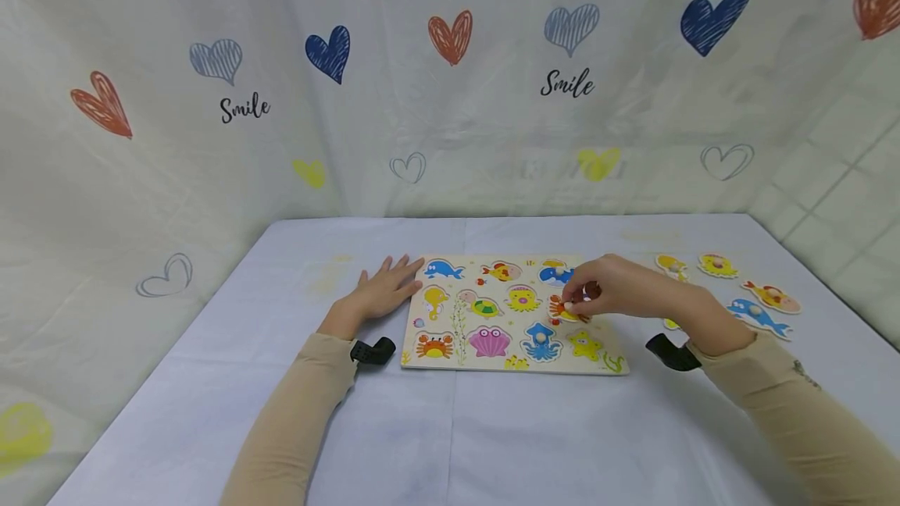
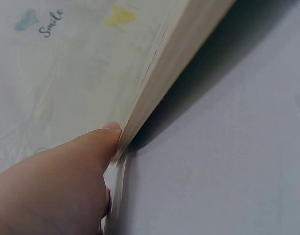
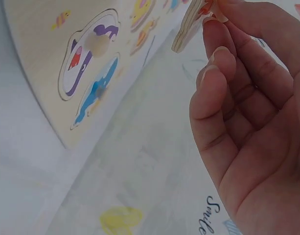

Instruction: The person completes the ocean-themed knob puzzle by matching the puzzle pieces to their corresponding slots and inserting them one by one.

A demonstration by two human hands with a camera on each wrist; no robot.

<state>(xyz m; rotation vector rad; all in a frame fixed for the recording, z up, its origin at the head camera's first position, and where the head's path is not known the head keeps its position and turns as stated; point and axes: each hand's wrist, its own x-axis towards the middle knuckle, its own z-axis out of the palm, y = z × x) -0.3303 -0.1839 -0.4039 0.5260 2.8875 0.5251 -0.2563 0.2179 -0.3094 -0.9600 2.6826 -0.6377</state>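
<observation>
A wooden peg puzzle board (image 1: 450, 317) with sea-animal pictures lies flat on the table. My left hand (image 1: 383, 290) rests at its left edge with the fingers spread and fairly straight; in the left wrist view the thumb (image 2: 110, 134) touches the board's side. Over the right part of the board, my right hand (image 1: 612, 287) pinches an orange-red crab puzzle piece (image 1: 558, 309) between thumb and fingers. The right wrist view shows the layered wooden edge of this piece (image 3: 186, 29). A blue whale piece (image 1: 555, 274) and a blue squid piece (image 1: 540, 340), both with knobs, sit on the board.
Right of the board lie several loose pieces: a yellow octopus (image 1: 717, 265), a red and yellow fish (image 1: 772, 297), a blue whale-like piece (image 1: 759, 318) and a seahorse (image 1: 671, 265). The right forearm partly covers another. A heart-printed curtain (image 1: 492, 123) hangs behind the table.
</observation>
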